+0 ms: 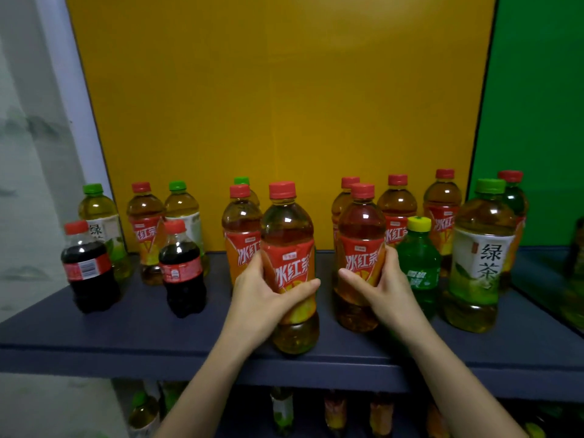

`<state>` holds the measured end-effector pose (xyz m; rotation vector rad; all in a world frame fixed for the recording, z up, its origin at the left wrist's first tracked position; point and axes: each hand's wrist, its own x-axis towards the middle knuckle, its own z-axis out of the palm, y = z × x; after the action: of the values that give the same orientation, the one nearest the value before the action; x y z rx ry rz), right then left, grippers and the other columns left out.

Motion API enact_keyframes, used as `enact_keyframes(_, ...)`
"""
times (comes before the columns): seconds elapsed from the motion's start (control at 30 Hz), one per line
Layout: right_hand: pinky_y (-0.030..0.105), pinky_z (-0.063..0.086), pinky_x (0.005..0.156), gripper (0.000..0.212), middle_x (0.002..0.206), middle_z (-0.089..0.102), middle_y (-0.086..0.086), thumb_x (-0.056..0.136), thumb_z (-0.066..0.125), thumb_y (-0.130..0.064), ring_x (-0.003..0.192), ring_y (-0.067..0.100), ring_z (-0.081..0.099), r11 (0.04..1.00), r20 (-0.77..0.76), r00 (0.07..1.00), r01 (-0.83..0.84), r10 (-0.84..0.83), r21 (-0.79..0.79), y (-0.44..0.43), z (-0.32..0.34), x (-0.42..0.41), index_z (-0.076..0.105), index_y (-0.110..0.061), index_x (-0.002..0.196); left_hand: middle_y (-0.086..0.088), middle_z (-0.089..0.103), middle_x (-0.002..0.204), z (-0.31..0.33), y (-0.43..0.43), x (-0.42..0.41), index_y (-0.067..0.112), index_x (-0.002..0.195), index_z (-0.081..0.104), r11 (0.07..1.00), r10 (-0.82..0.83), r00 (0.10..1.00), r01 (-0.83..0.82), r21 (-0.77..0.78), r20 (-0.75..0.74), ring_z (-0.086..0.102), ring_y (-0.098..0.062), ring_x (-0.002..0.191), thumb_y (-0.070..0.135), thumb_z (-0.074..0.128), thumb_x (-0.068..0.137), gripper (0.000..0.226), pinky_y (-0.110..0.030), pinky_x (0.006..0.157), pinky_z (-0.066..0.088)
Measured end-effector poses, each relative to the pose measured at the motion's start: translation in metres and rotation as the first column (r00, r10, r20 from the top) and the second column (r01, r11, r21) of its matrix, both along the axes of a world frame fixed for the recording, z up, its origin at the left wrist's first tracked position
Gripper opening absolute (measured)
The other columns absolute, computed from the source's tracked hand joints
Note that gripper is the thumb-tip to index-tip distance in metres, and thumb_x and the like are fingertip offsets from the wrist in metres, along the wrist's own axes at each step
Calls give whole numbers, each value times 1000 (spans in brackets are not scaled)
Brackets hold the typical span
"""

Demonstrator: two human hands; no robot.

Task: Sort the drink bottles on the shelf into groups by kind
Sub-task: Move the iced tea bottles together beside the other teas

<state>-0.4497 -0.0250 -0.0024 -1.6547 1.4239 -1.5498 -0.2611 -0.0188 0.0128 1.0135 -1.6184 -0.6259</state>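
Note:
My left hand grips a red-capped iced black tea bottle near the front edge of the dark blue shelf. My right hand grips a second iced black tea bottle just to its right. Several more iced black tea bottles stand behind and at the back. Two small cola bottles stand at the left. Green tea bottles stand at the left back and at the right front. A small green soda bottle is partly hidden behind my right hand.
A yellow panel backs the shelf, with a green panel to its right. A white wall lies at the left. More bottles stand on a dim lower shelf below.

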Motion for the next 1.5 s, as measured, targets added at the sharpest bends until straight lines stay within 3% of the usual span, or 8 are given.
enact_keyframes(0.37, 28, 40, 106, 67, 130, 46, -17, 83, 62, -28, 121, 1, 46, 999, -215, 976, 46, -43, 12, 40, -3, -13, 30, -26, 141, 24, 50, 98, -11, -15, -21, 27, 116, 36, 999, -37, 995, 39, -15, 92, 50, 11, 89, 38, 77, 66, 65, 5, 67, 41)
enact_keyframes(0.5, 8, 47, 86, 39, 113, 61, -11, 81, 64, -17, 105, -3, 58, 974, -278, 945, 122, -173, -191, 63, 3, -24, 54, -31, 116, 12, 48, 110, -10, -17, -20, 22, 123, 36, 999, 27, 976, -19, -35, 218, 49, -2, 101, 57, 70, 61, 78, -9, 79, 41)
enact_keyframes(0.6, 15, 47, 83, 29, 102, 59, -10, 81, 63, -12, 98, 6, 59, 893, -257, 896, 255, -362, -370, 66, 12, -34, 56, -28, 106, 9, 43, 117, -3, -13, -11, 21, 127, 39, 993, 100, 973, -86, -76, 206, 47, -9, 110, 75, 48, 61, 86, -26, 91, 43)
enact_keyframes(0.77, 32, 41, 104, 49, 130, 49, 5, 84, 60, -12, 122, 17, 46, 818, -186, 857, 362, -480, -447, 46, 14, -44, 45, -10, 130, 4, 43, 130, 22, -22, -4, 17, 136, 38, 996, 73, 992, -78, -47, -99, 39, -2, 115, 37, 33, 97, 44, -6, 85, 32)
enact_keyframes(1.0, 32, 31, 107, 75, 147, 35, 6, 81, 65, -24, 133, 13, 32, 894, -202, 880, 381, -429, -237, 26, 1, -40, 24, -15, 143, -7, 44, 144, 33, -50, -11, 19, 143, 33, 954, -109, 957, 177, 244, -268, 45, -21, 129, 27, 39, 98, 46, -37, 105, 39)
enact_keyframes(1.23, 44, 38, 106, 85, 143, 39, 12, 74, 73, -25, 131, 27, 40, 917, -234, 886, 389, -400, -91, 18, -5, -45, 21, -16, 142, -4, 69, 86, 41, -69, -10, 9, 127, 53, 881, -187, 963, 251, 401, -193, 66, -12, 80, 20, 50, 93, 36, -17, 58, 48)
enact_keyframes(1.43, 45, 41, 103, 80, 139, 44, 10, 73, 74, -24, 126, 26, 45, 927, -187, 908, 366, -376, -88, 17, -3, -46, 26, -19, 138, -10, 66, 103, 48, -75, -9, 11, 122, 53, 891, -241, 970, 227, 394, -15, 62, -20, 96, 1, 51, 88, 35, -33, 84, 53)
enact_keyframes(1.5, 45, 42, 102, 79, 136, 46, 10, 72, 74, -23, 124, 26, 47, 926, -164, 912, 364, -377, -102, 18, -3, -46, 28, -19, 137, -4, 64, 103, 50, -75, -9, 17, 116, 53, 896, -264, 964, 241, 373, 11, 60, -16, 95, 0, 49, 89, 33, -27, 80, 50)
